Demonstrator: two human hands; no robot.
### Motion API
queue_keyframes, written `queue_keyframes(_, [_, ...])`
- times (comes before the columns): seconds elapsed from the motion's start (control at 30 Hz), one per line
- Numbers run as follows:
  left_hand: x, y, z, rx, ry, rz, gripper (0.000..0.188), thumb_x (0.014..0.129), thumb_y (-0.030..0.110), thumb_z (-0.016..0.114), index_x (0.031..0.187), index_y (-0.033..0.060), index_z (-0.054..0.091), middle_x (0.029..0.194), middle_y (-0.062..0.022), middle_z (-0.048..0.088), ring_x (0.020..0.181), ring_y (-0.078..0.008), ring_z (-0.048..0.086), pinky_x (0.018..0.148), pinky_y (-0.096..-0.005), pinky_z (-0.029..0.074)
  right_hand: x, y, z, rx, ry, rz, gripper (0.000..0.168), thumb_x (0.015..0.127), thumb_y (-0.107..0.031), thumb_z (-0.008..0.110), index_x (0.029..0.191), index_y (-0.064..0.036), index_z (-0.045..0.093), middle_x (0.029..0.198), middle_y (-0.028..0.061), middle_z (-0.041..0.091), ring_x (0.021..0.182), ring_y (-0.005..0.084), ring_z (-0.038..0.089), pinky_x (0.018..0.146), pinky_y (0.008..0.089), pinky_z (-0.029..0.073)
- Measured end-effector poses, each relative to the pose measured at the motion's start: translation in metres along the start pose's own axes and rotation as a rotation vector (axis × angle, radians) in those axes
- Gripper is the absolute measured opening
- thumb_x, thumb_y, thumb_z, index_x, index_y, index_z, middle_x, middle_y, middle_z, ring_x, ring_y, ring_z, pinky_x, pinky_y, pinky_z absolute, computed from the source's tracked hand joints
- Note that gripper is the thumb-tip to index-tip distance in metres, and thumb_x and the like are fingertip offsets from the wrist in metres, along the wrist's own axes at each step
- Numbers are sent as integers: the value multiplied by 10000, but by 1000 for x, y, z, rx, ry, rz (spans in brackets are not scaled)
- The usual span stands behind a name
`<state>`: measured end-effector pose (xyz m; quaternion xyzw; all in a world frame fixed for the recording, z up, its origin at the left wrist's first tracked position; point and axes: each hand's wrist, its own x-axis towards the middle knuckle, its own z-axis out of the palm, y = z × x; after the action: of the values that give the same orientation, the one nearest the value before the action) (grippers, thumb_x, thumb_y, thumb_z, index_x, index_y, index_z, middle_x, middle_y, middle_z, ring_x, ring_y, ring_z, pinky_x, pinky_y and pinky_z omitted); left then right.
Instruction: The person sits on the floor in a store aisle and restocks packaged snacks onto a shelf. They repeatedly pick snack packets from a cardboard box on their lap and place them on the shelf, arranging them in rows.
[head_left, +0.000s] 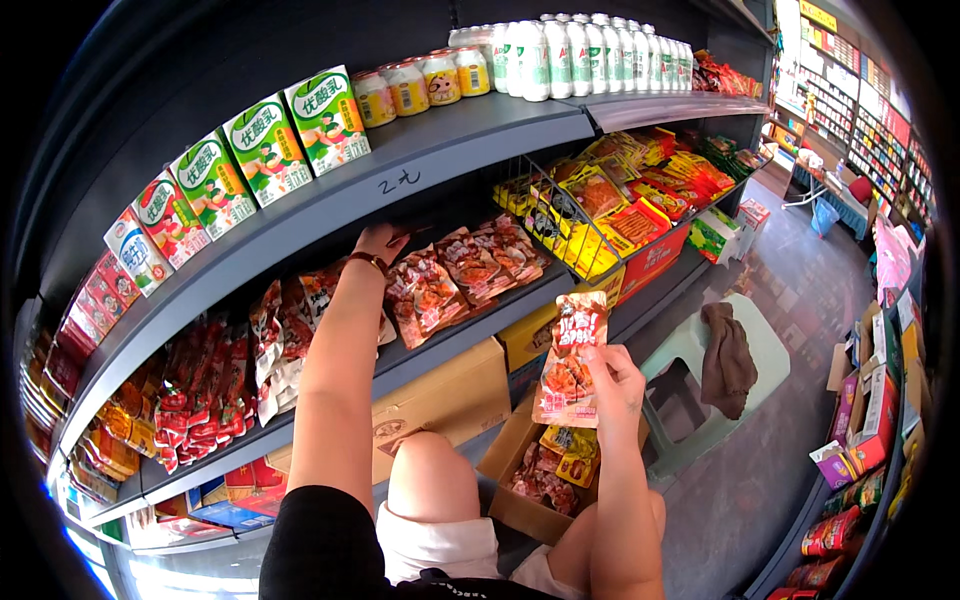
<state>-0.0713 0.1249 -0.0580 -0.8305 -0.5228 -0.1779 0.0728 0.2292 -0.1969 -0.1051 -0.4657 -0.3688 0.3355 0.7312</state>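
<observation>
My right hand (621, 379) pinches a brown-and-pink snack pouch (568, 367) by its right side, printed front turned up. The pouch is upright, over an open cardboard box (517, 517) that has similar pouches and yellow packets (574, 450) in it. On the lower shelf, my left hand (380, 241) reaches in towards the back, a band around its wrist. Its fingers are partly lost in shadow, so what they touch is unclear. Just right of that wrist stand rows of matching snack pouches (427, 292). Left of the forearm are more pouches (279, 337), white and brown.
Drink cartons (259, 146), cans (405, 86) and white bottles (559, 56) line the upper shelf. A wire basket (600, 247) holds yellow and red snack packets. At right stands a pale green stool (761, 337) with a brown cloth (724, 360). Red packets (206, 397) fill the shelf's left.
</observation>
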Motion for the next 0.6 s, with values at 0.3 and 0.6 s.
queue_keyframes(0.3, [53,-61,117,110,-208,-158,252,833,253,612,1040,112,639,1058,-122,601,971,-300,578,829,-341,477,2,0,2,-37,-4,31,159,851,-101,646,865,57,640,875,3,522,796,62,496,711,196,383])
queue_keyframes(0.6, [64,-109,134,-67,-173,-299,536,864,459,545,1291,137,508,1369,-83,453,1189,-319,485,987,-370,402,-1,0,9,86,-71,-22,118,831,-32,652,908,56,639,904,18,532,809,70,534,711,196,417])
